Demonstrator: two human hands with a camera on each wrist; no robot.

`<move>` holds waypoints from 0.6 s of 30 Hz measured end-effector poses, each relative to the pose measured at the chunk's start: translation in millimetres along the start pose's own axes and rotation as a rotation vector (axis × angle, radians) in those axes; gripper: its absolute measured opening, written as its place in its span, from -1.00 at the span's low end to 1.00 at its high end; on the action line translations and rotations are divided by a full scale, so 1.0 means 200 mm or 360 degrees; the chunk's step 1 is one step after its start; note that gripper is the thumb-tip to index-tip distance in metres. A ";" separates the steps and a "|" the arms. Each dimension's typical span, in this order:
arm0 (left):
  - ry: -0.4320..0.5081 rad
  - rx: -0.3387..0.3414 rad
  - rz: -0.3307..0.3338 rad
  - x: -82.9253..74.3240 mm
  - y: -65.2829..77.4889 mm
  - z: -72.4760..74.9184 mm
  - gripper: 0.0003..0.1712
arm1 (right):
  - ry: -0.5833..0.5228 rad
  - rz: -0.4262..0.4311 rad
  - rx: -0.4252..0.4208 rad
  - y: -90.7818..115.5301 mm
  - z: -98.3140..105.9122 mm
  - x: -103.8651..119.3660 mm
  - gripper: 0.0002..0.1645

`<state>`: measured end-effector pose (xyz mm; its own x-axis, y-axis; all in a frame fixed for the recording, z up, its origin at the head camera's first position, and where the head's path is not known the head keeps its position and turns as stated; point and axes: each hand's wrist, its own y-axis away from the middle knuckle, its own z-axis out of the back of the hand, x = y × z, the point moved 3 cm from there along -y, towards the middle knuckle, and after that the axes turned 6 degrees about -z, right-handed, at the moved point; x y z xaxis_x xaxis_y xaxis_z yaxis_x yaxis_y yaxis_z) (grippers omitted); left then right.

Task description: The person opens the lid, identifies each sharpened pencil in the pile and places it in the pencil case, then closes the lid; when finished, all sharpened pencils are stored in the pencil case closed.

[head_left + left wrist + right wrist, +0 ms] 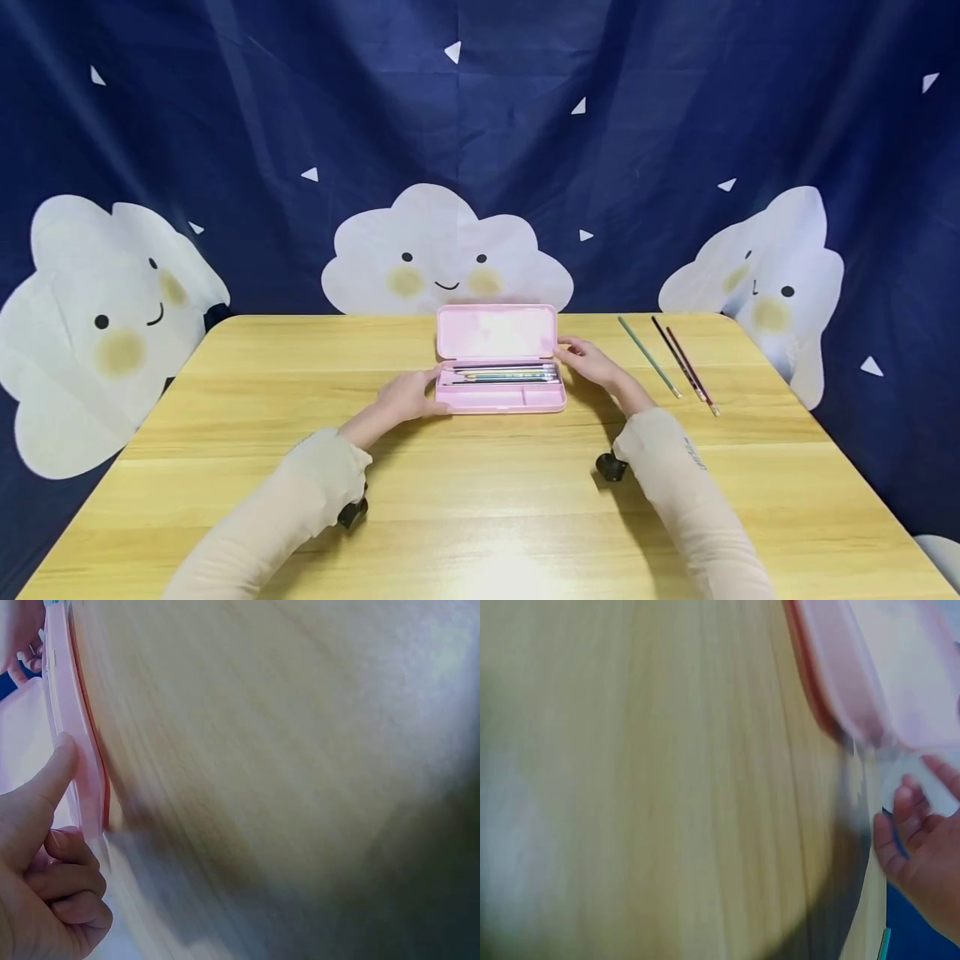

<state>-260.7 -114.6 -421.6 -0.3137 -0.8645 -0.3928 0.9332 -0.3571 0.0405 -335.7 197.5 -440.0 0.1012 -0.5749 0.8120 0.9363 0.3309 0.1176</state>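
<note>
A pink pencil case (487, 400) lies at the middle of the table with its lid (497, 331) standing up at the back. Several pencils (504, 377) lie side by side in its rear compartment. My left hand (405, 395) holds the case's left end; in the left wrist view its thumb (58, 769) lies along the front edge, with the other fingers curled by the end wall. At the lid's lower right corner is my right hand (592, 363), its fingers (904, 814) loosely bent and not wrapped round anything in the right wrist view.
To the right of the case, a green pencil (648, 357), a black pencil (678, 358) and a red pencil (692, 367) lie slantwise on the wooden table (480, 483). Behind the table's far edge hangs a dark blue curtain (390, 108) with printed clouds.
</note>
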 end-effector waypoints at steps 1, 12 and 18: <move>-0.0006 0.0003 0.0011 0.00 0.00 0.00 -0.02 | -0.0024 -0.0009 -0.0033 0.05 0.01 0.06 -0.39; -0.0068 0.0002 0.0091 0.01 0.02 0.01 0.18 | 0.0146 0.0200 -0.0201 0.21 0.04 0.21 -0.53; 0.0039 0.0110 -0.0191 0.04 0.01 0.03 0.05 | 0.0279 0.0286 0.0031 0.22 0.00 0.14 -0.50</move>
<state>-262.1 -125.3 -418.4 -0.4171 -0.8056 -0.4208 0.8748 -0.4814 0.0545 -291.1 196.6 -412.5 0.3240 -0.6257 0.7096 0.8915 0.4529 -0.0077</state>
